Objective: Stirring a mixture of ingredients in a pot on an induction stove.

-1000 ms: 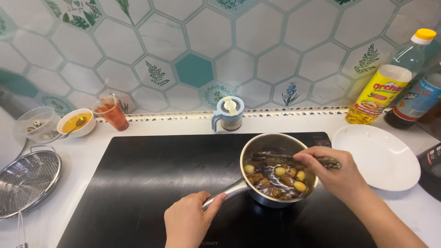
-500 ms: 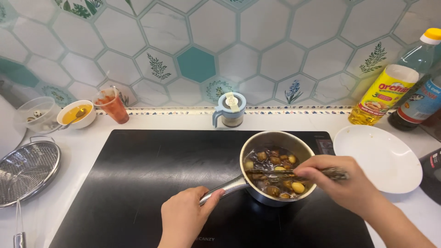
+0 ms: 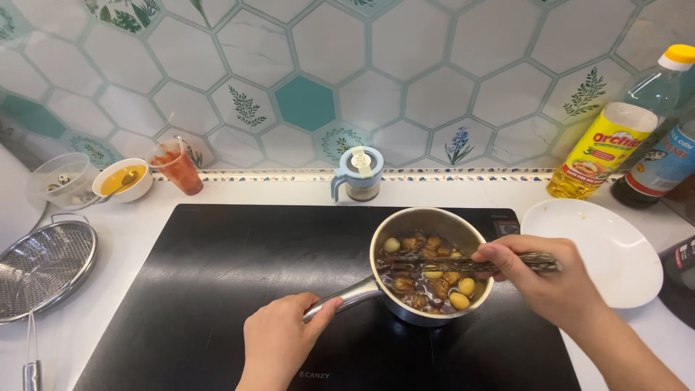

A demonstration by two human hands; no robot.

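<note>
Two hands at one pan on the hob

Two hands work over a white surface [image 3: 108, 253] backed by a hexagon-tiled wall [image 3: 434, 94]. A black hob [image 3: 217, 289] fills most of the surface. On its right half sits a steel pan [image 3: 431, 266] holding small pale eggs and brown pieces in dark sauce. To the right of the hob lies a white plate [image 3: 615, 253]; to the left, a wire strainer [image 3: 43, 264] rests partly over the hob's edge side of the surface.

The left hand [image 3: 279, 344] is closed around the end of the pan handle [image 3: 347, 297], which points toward the person. The right hand [image 3: 554, 279] is closed on dark chopsticks [image 3: 449, 266], held level across the pan with the tips over the food.

Along the wall stand an oil bottle [image 3: 608, 148] with a yellow cap and a dark bottle [image 3: 655, 170] at far right, a small blue jar [image 3: 360, 174] behind the pan, and at left a red cup [image 3: 176, 166], a bowl [image 3: 123, 181] of yellow liquid and a clear tub [image 3: 61, 181].
</note>
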